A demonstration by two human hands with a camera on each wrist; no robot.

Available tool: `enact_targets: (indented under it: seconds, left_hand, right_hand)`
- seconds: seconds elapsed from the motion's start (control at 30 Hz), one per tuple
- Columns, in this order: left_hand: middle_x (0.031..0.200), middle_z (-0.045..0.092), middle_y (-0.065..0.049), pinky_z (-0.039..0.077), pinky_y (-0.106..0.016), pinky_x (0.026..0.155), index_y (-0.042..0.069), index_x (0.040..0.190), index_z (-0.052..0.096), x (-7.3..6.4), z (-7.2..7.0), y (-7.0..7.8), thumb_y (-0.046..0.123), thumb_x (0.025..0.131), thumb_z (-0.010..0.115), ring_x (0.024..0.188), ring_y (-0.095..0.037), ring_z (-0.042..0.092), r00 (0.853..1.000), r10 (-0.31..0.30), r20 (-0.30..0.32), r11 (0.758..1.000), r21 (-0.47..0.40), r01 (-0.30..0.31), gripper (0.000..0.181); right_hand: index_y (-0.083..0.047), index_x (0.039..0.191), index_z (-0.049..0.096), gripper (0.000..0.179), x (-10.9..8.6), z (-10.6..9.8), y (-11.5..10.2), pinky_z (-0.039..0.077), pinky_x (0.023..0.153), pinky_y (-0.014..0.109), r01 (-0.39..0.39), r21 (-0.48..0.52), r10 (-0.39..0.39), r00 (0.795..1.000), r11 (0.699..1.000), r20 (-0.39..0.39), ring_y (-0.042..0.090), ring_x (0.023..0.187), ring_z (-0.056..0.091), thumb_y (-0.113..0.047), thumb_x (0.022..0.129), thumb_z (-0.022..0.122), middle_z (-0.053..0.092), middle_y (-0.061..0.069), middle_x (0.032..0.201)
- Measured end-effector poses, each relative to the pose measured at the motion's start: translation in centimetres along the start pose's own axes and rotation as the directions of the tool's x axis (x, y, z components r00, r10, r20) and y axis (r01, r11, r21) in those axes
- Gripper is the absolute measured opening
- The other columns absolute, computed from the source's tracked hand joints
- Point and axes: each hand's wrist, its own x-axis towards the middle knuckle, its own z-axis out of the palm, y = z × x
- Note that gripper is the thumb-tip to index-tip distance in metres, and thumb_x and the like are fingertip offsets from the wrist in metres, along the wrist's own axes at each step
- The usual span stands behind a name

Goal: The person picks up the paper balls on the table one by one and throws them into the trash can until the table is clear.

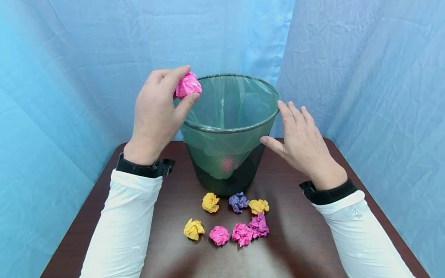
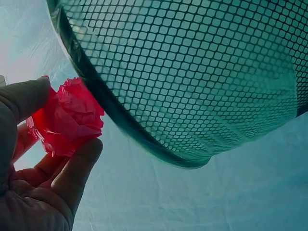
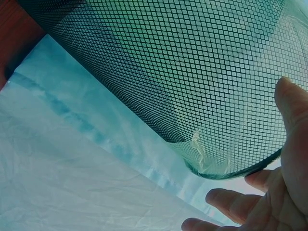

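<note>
By the rim my spread right hand perhaps touched, my left hand pinched paper; only head view showed room inside.

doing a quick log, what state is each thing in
Bin: upright, lined
Liner: spread inside, folded down outside
Held pink ball: crumpled
Left grip: pinching that ball
Right grip: fingers extended, beside bin
Seven paper balls: crumpled, lying on table
Pink patch through bin wall: too blurred to tell
</note>
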Motion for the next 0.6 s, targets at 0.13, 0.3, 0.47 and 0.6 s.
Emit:
enact_targets:
  seconds: [0.13, 0.3, 0.47, 0.6]
  left_hand:
    - [0.123, 0.061, -0.014, 0.05, -0.041, 0.078, 0.017, 0.139, 0.057, -0.1, 0.2, -0.1, 0.037, 0.09, 0.066, 0.113, -0.021, 0.053, 1.0, -0.008, 0.023, 1.0, 0.003, 0.008, 0.054]
    - [0.125, 0.06, -0.013, 0.051, -0.04, 0.08, 0.017, 0.141, 0.055, -0.3, 0.4, -0.1, 0.038, 0.09, 0.066, 0.114, -0.02, 0.053, 0.998, -0.016, 0.067, 1.0, 0.008, 0.015, 0.057]
    - [0.125, 0.06, -0.014, 0.051, -0.039, 0.079, 0.016, 0.142, 0.054, -0.6, 0.8, -0.3, 0.037, 0.09, 0.067, 0.113, -0.021, 0.053, 0.995, -0.019, 0.095, 1.0, 0.012, 0.018, 0.058]
    - [0.125, 0.06, -0.013, 0.051, -0.039, 0.078, 0.016, 0.143, 0.054, -0.8, 1.1, -0.5, 0.036, 0.09, 0.067, 0.112, -0.021, 0.053, 0.993, -0.031, 0.113, 0.999, 0.015, 0.029, 0.058]
  right_hand:
    - [-0.013, 0.159, 0.013, 0.095, 0.0, 0.0, -0.1, 0.016, 0.114, 0.062, -0.004, 0.002, 0.004, 1.0, 1.0, 0.003, 0.043, 0.145, 0.015, -0.064, 0.089, 0.053, 0.025, 0.024, 0.158]
    - [-0.013, 0.159, 0.013, 0.095, 0.0, 0.0, -0.1, 0.015, 0.115, 0.062, -0.007, 0.002, 0.007, 1.0, 1.0, 0.002, 0.043, 0.145, 0.015, -0.064, 0.089, 0.053, 0.025, 0.024, 0.158]
    - [-0.012, 0.159, 0.014, 0.095, 0.0, 0.0, 0.0, 0.015, 0.116, 0.06, 0.001, 0.001, -0.001, 1.0, 1.0, -0.003, 0.042, 0.145, 0.017, -0.063, 0.089, 0.054, 0.026, 0.025, 0.158]
    - [-0.012, 0.159, 0.014, 0.094, 0.0, 0.0, 0.1, 0.014, 0.116, 0.06, 0.003, 0.0, -0.003, 1.0, 1.0, -0.005, 0.042, 0.145, 0.017, -0.062, 0.09, 0.054, 0.026, 0.025, 0.158]
